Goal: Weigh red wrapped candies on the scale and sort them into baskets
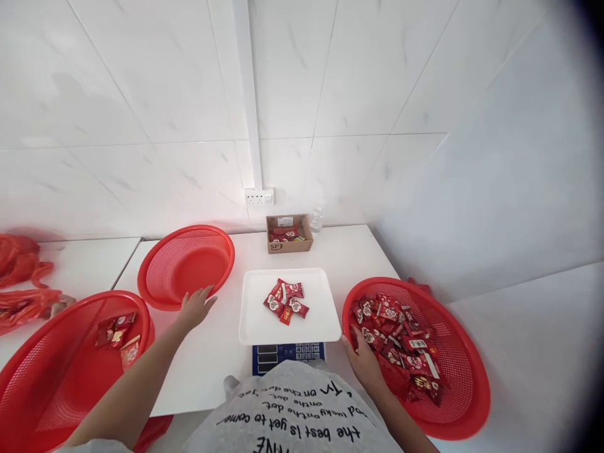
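My left hand lies with fingers stretched out at the near rim of a red plastic basket at the back left; nothing is held in it. Over the left rim of another red basket goes my right hand, thumb outside and fingers inside. That basket holds many small red snack packets. Between my hands a white tray rests on a blue digital scale. Several red packets lie in a loose pile on the tray.
A third red basket at the near left holds a few packets. Red plastic bags lie at the far left. A small cardboard box with packets stands near the wall, beside a clear plastic item. A socket is above.
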`<state>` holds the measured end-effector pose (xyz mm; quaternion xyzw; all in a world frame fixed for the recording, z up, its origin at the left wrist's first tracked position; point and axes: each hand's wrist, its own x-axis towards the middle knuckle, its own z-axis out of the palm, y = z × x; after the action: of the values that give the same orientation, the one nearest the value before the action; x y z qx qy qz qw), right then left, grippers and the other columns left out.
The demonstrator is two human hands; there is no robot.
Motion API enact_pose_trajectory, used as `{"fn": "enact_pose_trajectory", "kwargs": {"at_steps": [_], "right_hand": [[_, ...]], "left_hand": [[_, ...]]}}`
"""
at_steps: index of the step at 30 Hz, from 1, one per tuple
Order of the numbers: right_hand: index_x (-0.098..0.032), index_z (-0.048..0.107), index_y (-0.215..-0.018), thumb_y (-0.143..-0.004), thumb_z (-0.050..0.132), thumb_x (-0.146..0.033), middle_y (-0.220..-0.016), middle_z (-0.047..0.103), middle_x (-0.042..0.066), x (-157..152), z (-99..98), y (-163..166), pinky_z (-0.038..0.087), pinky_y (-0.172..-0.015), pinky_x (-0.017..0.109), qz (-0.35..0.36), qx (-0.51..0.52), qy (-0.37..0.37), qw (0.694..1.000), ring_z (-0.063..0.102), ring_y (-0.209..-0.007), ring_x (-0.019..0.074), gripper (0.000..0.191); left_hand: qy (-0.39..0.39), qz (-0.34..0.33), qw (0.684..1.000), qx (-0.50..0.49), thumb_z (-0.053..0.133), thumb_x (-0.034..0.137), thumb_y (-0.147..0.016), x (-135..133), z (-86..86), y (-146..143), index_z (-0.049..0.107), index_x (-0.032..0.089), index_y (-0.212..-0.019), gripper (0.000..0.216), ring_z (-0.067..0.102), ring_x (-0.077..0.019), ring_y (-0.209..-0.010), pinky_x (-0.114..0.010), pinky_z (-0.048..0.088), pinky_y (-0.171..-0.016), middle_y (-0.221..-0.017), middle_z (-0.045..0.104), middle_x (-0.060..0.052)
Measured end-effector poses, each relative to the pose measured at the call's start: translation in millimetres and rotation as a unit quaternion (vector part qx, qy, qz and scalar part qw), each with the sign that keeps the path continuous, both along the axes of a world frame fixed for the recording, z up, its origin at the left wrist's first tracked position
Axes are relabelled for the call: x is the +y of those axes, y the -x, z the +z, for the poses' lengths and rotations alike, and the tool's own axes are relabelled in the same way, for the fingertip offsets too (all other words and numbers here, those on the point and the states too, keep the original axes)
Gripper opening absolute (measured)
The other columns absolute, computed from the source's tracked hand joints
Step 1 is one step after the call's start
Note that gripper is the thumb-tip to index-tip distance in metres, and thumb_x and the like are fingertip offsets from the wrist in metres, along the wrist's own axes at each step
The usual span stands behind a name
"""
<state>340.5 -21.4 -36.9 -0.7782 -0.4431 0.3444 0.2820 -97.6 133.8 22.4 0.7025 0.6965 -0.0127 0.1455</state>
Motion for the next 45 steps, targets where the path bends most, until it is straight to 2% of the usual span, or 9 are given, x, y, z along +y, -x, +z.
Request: {"fn": "enact_pose_trajectory", "kwargs": {"at_steps": [7, 13, 17, 24, 28, 32, 35, 38, 45], "right_hand": [[-0.009, 0.040, -0.131, -0.078, 0.038, -0.054, -0.136, 0.043, 0.017, 0, 0.6, 0, 0.029, -0.104, 0.040, -0.014, -0.002, 0.006, 1.000, 0.038, -0.127, 0.0270, 0.070], [-0.008, 0.040, -0.130, -0.078, 0.039, -0.053, -0.136, 0.043, 0.017, 1, 2.9, 1, 0.029, -0.103, 0.040, -0.013, 0.000, 0.006, 1.000, 0.039, -0.126, 0.0277, 0.069], [-0.006, 0.039, -0.132, -0.078, 0.039, -0.053, -0.137, 0.042, 0.018, 1, 3.7, 1, 0.029, -0.103, 0.041, -0.008, 0.002, 0.011, 1.000, 0.038, -0.127, 0.0288, 0.071], [-0.009, 0.039, -0.132, -0.078, 0.042, -0.053, -0.137, 0.042, 0.017, 0, 2.1, -1, 0.029, -0.104, 0.040, -0.014, 0.008, 0.006, 1.000, 0.038, -0.127, 0.0277, 0.070], [-0.010, 0.040, -0.131, -0.078, 0.042, -0.052, -0.136, 0.044, 0.016, 0, 1.4, 0, 0.031, -0.102, 0.040, -0.019, 0.004, 0.002, 1.000, 0.040, -0.126, 0.0275, 0.068], [-0.008, 0.039, -0.132, -0.078, 0.040, -0.052, -0.138, 0.041, 0.017, 1, 1.1, 0, 0.029, -0.104, 0.040, -0.014, -0.004, 0.012, 1.000, 0.038, -0.127, 0.0275, 0.069], [-0.007, 0.038, -0.133, -0.078, 0.039, -0.053, -0.138, 0.040, 0.018, 1, 0.7, 0, 0.028, -0.105, 0.040, -0.009, -0.002, 0.013, 1.000, 0.036, -0.128, 0.0282, 0.071], [-0.006, 0.038, -0.133, -0.078, 0.040, -0.053, -0.138, 0.040, 0.018, 1, 1.0, 0, 0.027, -0.105, 0.040, -0.010, 0.002, 0.004, 1.000, 0.035, -0.129, 0.0278, 0.072], [-0.009, 0.040, -0.131, -0.079, 0.043, -0.049, -0.136, 0.044, 0.016, 1, 1.7, 1, 0.031, -0.103, 0.039, -0.021, 0.009, 0.004, 1.000, 0.039, -0.127, 0.0262, 0.066]], "left_hand": [[-0.050, -0.031, 0.998, -0.033, 0.033, 0.030, -0.089, 12, -0.9, -56, 0.041, 0.012, -0.131, 0.046, 0.038, -0.0319, -0.125, -0.051, 0.025, -0.101, -0.126, 0.052, -0.017], [-0.059, -0.139, 0.983, -0.100, 0.048, 0.042, -0.084, -18, 5.7, -138, 0.050, 0.023, -0.120, 0.041, 0.043, -0.0224, -0.117, -0.035, 0.029, -0.100, -0.123, 0.054, -0.007], [-0.027, -0.132, 0.984, -0.119, 0.062, 0.039, -0.073, -31, 4.6, -169, 0.057, 0.021, -0.105, 0.037, 0.049, -0.0255, -0.106, -0.037, 0.037, -0.089, -0.105, 0.058, -0.008], [0.012, -0.076, 0.980, -0.181, 0.059, 0.019, -0.073, -28, 7.1, -160, 0.056, 0.022, -0.090, 0.018, 0.059, -0.0125, -0.074, -0.022, 0.044, -0.066, -0.093, 0.059, 0.000], [-0.055, 0.019, 0.982, -0.179, 0.046, 0.019, -0.082, -8, 25.7, -122, 0.051, 0.021, -0.103, 0.022, 0.058, -0.0176, -0.094, -0.029, 0.045, -0.080, -0.102, 0.058, -0.006], [-0.140, 0.111, 0.976, -0.128, 0.040, 0.029, -0.086, 11, 38.6, -94, 0.038, 0.017, -0.126, 0.042, 0.044, -0.0308, -0.118, -0.047, 0.040, -0.089, -0.134, 0.037, -0.019], [-0.155, 0.028, 0.984, -0.081, 0.044, 0.030, -0.084, 12, 30.9, -109, 0.044, 0.017, -0.123, 0.041, 0.030, -0.0340, -0.129, -0.052, 0.029, -0.099, -0.138, 0.036, -0.019], [-0.096, -0.106, 0.984, -0.103, 0.048, 0.027, -0.082, 6, 14.2, -146, 0.048, 0.019, -0.120, 0.039, 0.038, -0.0254, -0.124, -0.039, 0.031, -0.102, -0.130, 0.048, -0.013], [-0.047, -0.139, 0.981, -0.125, 0.047, 0.009, -0.074, 2, -2.8, -195, 0.050, 0.022, -0.113, 0.042, 0.050, -0.0216, -0.108, -0.033, 0.038, -0.091, -0.109, 0.056, -0.007]]}}
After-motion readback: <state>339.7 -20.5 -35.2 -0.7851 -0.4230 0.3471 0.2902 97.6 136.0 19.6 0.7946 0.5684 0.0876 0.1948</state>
